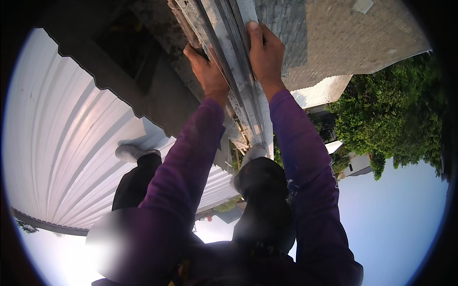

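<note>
A long, narrow ledge (234,62) with dark lengthwise grooves and a worn, pale surface runs away from me between my hands. My left hand (207,74) grips its left edge, fingers bent around the side and partly hidden. On the right edge, a little farther along, my right hand (268,55) is closed with the thumb lying on top and the other fingers down the outer side, their tips out of sight. My right shoe (254,153) is at the near end of the ledge. My left shoe (131,153) rests on a white corrugated roof (71,143).
Beside the ledge on the left is a dark gap (129,57) below the roof's stepped edge (102,88). A tiled roof (343,38) lies to the right, lower down. Leafy trees (391,109) and a small building (355,165) stand beyond it.
</note>
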`<state>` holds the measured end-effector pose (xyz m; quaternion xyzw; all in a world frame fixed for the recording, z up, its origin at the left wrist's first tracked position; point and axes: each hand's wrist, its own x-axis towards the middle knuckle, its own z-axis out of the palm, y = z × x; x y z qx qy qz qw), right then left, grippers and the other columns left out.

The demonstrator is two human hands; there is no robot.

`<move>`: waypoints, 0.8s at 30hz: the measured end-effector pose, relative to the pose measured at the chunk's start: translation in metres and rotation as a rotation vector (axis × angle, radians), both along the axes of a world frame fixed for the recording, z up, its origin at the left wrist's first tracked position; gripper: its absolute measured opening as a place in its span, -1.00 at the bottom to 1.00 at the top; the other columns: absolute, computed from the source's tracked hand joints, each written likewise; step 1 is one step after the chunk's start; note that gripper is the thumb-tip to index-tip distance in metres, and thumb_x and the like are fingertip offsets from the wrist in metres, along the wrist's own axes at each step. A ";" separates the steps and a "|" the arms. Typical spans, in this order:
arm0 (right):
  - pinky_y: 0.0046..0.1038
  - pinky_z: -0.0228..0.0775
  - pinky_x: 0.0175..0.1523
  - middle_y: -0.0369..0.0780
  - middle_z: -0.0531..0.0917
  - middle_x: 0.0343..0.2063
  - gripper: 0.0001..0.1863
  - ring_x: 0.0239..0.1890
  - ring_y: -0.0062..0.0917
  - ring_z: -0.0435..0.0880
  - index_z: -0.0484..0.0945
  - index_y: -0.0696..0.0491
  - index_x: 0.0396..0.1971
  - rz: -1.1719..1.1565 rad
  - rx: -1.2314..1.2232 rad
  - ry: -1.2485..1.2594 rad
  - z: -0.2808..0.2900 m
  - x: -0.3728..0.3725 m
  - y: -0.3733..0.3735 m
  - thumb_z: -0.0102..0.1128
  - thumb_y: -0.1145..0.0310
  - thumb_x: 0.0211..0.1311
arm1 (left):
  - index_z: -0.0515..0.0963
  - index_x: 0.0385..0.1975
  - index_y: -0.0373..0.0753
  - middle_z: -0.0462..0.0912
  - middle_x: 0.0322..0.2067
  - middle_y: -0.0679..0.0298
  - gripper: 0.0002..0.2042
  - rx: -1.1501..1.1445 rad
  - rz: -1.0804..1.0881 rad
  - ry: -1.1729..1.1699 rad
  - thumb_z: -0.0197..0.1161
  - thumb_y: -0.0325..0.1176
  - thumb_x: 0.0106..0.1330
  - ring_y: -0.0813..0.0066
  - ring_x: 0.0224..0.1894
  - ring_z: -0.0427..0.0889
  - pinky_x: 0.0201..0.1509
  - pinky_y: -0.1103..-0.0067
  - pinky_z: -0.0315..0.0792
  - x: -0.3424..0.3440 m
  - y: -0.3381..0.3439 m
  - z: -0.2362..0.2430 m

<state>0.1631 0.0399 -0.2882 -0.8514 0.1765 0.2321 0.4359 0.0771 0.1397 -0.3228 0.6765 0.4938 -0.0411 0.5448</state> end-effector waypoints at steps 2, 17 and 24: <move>-0.24 0.66 0.04 0.05 0.83 -0.17 -0.43 -0.10 -0.13 0.86 0.73 0.07 0.15 0.018 -0.018 -0.035 0.000 0.002 0.000 0.18 -0.10 0.47 | 0.22 0.32 -0.26 0.52 0.19 0.04 -0.48 0.035 -0.029 -0.036 0.11 -0.02 0.62 0.29 0.19 0.56 0.29 0.37 0.45 -0.006 0.001 -0.007; -0.24 0.62 0.07 0.01 0.82 -0.23 -0.39 -0.10 -0.15 0.83 0.72 0.11 0.15 0.029 -0.069 -0.014 0.001 0.001 -0.001 0.09 -0.13 0.51 | 0.18 0.34 -0.34 0.48 0.19 -0.08 -0.48 -0.079 -0.015 -0.078 0.16 -0.16 0.60 0.09 0.23 0.51 0.37 0.32 0.32 0.006 0.001 0.015; -0.24 0.55 0.09 0.01 0.81 -0.20 -0.43 -0.07 -0.18 0.79 0.72 0.17 0.09 0.070 -0.125 0.048 0.003 0.005 0.000 0.02 -0.05 0.57 | 0.22 0.35 -0.39 0.46 0.19 -0.16 -0.35 -0.097 0.061 -0.102 0.33 -0.10 0.49 -0.07 0.27 0.49 0.40 0.25 0.30 0.012 0.004 0.021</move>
